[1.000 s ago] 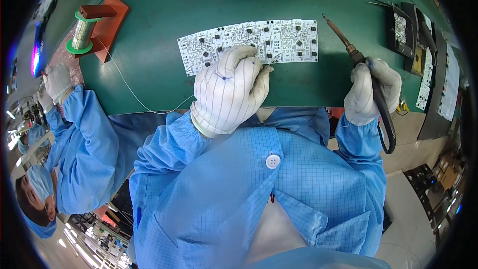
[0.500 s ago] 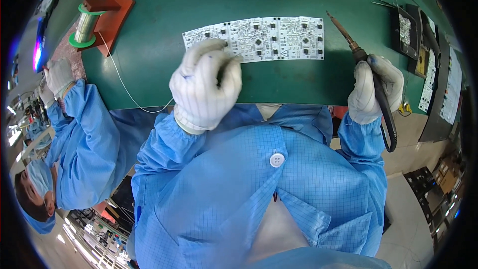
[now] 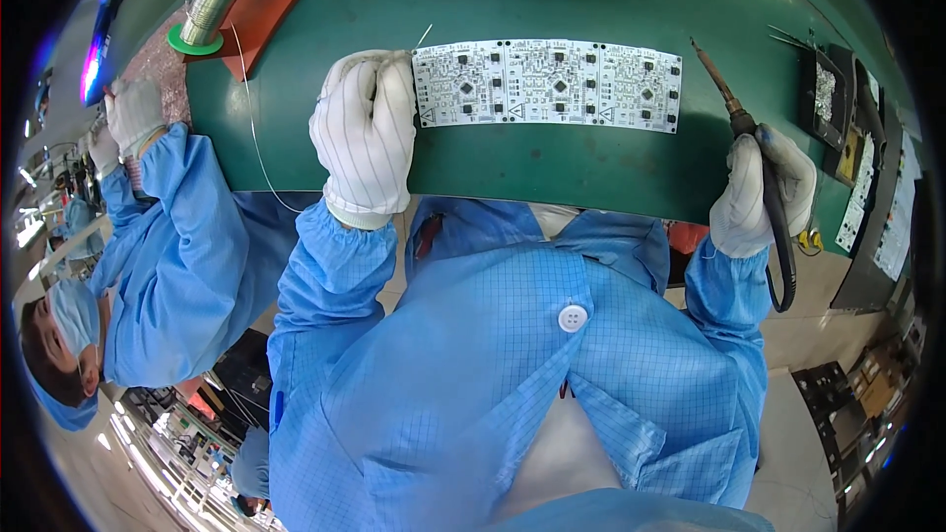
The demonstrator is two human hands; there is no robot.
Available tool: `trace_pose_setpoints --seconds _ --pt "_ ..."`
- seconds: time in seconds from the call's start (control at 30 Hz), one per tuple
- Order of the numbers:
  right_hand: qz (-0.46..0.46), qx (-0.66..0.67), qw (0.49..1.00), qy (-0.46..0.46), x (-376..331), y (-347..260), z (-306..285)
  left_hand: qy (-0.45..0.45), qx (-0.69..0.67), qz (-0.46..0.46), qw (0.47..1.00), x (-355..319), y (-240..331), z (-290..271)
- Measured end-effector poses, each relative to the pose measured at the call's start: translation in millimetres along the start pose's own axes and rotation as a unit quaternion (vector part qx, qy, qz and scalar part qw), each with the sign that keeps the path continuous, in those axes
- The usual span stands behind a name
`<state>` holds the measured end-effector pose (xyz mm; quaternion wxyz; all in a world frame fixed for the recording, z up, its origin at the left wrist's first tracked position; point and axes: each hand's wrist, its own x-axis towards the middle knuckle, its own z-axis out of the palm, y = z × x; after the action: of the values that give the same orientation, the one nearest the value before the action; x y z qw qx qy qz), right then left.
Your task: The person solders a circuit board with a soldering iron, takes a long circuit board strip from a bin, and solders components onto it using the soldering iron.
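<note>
A strip of white circuit boards (image 3: 548, 85) with small black parts lies on the green bench mat. My gloved left hand (image 3: 365, 133) is at the strip's left end, fingers closed on solder wire (image 3: 424, 35), whose short tip sticks out past the fingertips. The wire runs back to a solder spool (image 3: 205, 12) with green rims on a red-brown stand. Over the mat, to the right of the boards, my gloved right hand (image 3: 761, 192) grips a soldering iron (image 3: 741, 118) by its dark handle. Its tip points up and left, apart from the boards.
At the right edge are a black holder (image 3: 823, 94) with silvery pieces, tweezers (image 3: 788, 37) and more white boards (image 3: 895, 207). Yellow-handled cutters (image 3: 810, 239) are at the bench edge near my right hand. A co-worker in blue (image 3: 187, 266) sits at the left.
My left hand has moved left, off the boards to their left end, and the wire tip now shows. The whole view has shifted slightly. The right hand keeps its grip on the iron.
</note>
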<state>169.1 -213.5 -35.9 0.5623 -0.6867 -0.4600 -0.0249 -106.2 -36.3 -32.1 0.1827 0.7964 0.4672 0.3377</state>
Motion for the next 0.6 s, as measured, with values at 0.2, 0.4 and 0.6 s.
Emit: trace_pose_setpoints --seconds 0.2,0.4,0.6 --pt "0.057 0.018 0.998 -0.038 8.3 -7.5 11.8 -0.073 0.217 0.137 0.964 -6.2 1.1 -18.3" --pt "-0.178 -0.198 0.939 -0.218 24.3 -8.6 15.8 -0.085 -0.108 -0.241 0.961 -5.6 25.4 -15.2" --pt "0.081 0.027 0.995 -0.051 12.0 -4.7 7.9 -0.143 -0.428 -0.305 0.839 9.1 30.1 -17.6"
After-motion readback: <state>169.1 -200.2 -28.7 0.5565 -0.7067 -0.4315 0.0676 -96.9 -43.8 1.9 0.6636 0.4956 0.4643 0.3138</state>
